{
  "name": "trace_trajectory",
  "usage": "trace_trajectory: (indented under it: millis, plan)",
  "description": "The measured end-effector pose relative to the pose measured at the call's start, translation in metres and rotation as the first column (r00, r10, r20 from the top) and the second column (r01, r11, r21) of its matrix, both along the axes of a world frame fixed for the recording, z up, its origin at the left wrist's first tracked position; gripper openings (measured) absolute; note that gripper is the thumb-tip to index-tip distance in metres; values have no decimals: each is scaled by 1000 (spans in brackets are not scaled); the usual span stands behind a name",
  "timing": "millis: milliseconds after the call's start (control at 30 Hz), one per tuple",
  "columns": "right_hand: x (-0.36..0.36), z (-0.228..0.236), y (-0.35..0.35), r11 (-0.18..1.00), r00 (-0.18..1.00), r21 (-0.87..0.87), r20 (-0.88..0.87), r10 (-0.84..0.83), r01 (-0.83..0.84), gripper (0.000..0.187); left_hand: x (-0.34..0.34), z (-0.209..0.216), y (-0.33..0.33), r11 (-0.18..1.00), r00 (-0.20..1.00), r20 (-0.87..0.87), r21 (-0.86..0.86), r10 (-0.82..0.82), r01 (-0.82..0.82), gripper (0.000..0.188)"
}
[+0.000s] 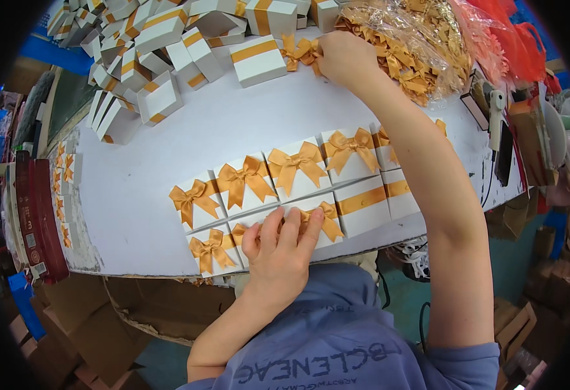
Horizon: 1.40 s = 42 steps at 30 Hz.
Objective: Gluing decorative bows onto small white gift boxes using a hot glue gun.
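Two rows of small white gift boxes stand side by side near the table's front edge. Most carry a gold satin bow, such as the bow (pixel 296 162) in the far row; one white box (pixel 363 205) in the near row shows only its gold band. My left hand (pixel 278 250) lies over the near row, fingers spread, touching a box top beside a gold bow (pixel 327 222) and partly hiding it. At the far side, my right hand (pixel 348 58) has its fingertips closed on a loose gold ribbon bow (pixel 307 52), next to a banded white box (pixel 257 62).
A jumbled heap of white boxes (pixel 161 32) fills the far left. Loose gold bows (pixel 421 52) in clear plastic lie at the far right, beside a red plastic bag (pixel 525 39). A white glue gun (pixel 496 110) is at the right edge; more bowed boxes (pixel 70 175) line the left edge.
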State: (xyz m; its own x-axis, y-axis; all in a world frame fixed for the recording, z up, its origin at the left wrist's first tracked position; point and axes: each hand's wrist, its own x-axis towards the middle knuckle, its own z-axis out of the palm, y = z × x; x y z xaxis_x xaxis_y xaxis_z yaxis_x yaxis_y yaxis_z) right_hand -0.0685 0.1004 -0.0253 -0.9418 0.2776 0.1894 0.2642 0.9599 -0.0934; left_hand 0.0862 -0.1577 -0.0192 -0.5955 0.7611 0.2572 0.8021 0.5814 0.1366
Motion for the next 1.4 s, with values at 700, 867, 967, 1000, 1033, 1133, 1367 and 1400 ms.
trace_trajectory:
  millis: [700,867,967,1000,1033,1133,1367,1400]
  plan:
    - [162,48,-53,-94,967,-980,-153,-206,-176,9,-60,20,72,505,568,740,667,-361,-548,12]
    - [184,33,-68,813,784,-436,-620,41,-386,18,-21,23,68,578,754,584,740,-300,-343,18]
    - [197,42,-84,702,837,-580,-545,42,-413,24,-14,21,64,372,267,770,542,-580,-754,17]
    - [204,43,-85,702,838,-581,-544,41,-411,24,-15,19,60,373,265,771,540,-580,-754,17]
    - [213,43,-84,565,896,-773,-426,-128,-287,24,-15,16,56,400,247,785,526,-568,-750,18]
    - [226,32,-74,391,899,-908,-289,-330,-149,22,-7,17,56,447,218,782,534,-584,-718,16]
    - [226,35,-74,116,932,-984,-163,-323,-132,8,9,6,62,411,241,746,571,-621,-710,18]
    - [225,32,-70,138,944,-982,-164,-287,-128,8,6,2,61,423,304,728,629,-614,-653,14]
